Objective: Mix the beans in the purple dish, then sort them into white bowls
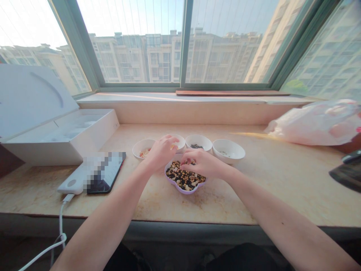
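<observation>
A purple-rimmed scalloped bowl (187, 191) holds a mix of dark beans, yellowish beans and pale nut pieces. My right hand (199, 161) reaches over it from the right, thumb and fingers apart and curved down at the mix. Behind stand several small white bowls in a row. My left hand (163, 151) hovers at the second white bowl (180, 140), fingers bent together; what they hold, if anything, is hidden. Reddish and pale pieces lie in the leftmost white bowl (138, 149). Dark bits fill part of the third white bowl (207, 140), and a few pale bits the rightmost white bowl (237, 151).
On the left are an open white box (96, 130), a white power bank (73, 178) with a cable (61, 218), and a black phone (108, 180). A plastic bag (316, 124) and a dark object (345, 171) lie at right. Windows rise behind the counter (282, 177).
</observation>
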The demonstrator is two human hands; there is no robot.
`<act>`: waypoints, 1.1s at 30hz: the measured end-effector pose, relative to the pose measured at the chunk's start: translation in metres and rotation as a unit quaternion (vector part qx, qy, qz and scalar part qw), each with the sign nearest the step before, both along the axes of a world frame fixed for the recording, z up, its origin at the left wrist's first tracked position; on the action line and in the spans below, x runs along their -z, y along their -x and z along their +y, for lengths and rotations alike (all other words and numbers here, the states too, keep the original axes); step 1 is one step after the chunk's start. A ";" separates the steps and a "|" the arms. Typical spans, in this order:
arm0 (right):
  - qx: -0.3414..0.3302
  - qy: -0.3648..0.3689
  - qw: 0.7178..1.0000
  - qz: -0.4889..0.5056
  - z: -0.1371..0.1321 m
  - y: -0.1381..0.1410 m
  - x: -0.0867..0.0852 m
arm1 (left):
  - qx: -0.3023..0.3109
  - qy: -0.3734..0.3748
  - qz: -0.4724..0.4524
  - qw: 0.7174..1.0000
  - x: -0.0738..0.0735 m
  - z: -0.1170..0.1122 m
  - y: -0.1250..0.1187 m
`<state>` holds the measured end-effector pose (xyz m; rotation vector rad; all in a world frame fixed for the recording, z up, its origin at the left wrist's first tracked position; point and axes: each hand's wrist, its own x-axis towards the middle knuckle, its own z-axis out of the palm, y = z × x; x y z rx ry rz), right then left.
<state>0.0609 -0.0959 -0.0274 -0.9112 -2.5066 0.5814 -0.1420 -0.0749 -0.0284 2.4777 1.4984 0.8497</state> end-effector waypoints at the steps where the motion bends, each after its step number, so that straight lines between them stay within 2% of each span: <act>1: 0.001 0.008 1.000 0.007 0.000 0.000 0.000 | 0.002 -0.001 -0.003 1.000 0.000 0.000 0.000; 3: 0.016 0.023 0.999 0.029 0.000 0.000 0.000 | 0.009 -0.003 -0.011 1.000 -0.001 -0.001 0.000; 7: 0.096 0.063 0.987 0.110 0.002 0.000 -0.002 | 0.048 -0.012 -0.041 0.998 -0.003 -0.002 -0.003; 14: 0.162 0.217 0.934 0.234 0.011 -0.008 -0.006 | 0.174 -0.039 -0.077 0.981 -0.005 -0.006 -0.009; 20: 0.123 0.302 0.898 0.294 0.013 -0.008 -0.002 | 0.171 -0.051 -0.119 0.977 -0.004 -0.007 -0.013; 24: 0.098 0.323 0.891 0.305 0.011 -0.006 -0.001 | 0.160 -0.041 -0.116 0.979 -0.004 -0.006 -0.013; 27: 0.126 0.276 0.921 0.244 0.010 -0.006 -0.003 | 0.097 -0.040 -0.086 0.991 -0.003 -0.003 -0.008; 29: 0.147 0.183 0.960 0.153 0.008 -0.007 -0.004 | 0.041 -0.046 -0.054 0.997 -0.003 0.002 -0.002; 31: 0.128 0.078 0.988 0.045 0.004 -0.007 -0.005 | 0.006 -0.047 -0.005 0.999 -0.002 0.008 0.005; 33: 0.075 0.008 0.996 -0.042 -0.001 -0.005 -0.006 | -0.017 -0.042 0.039 0.998 -0.001 0.014 0.010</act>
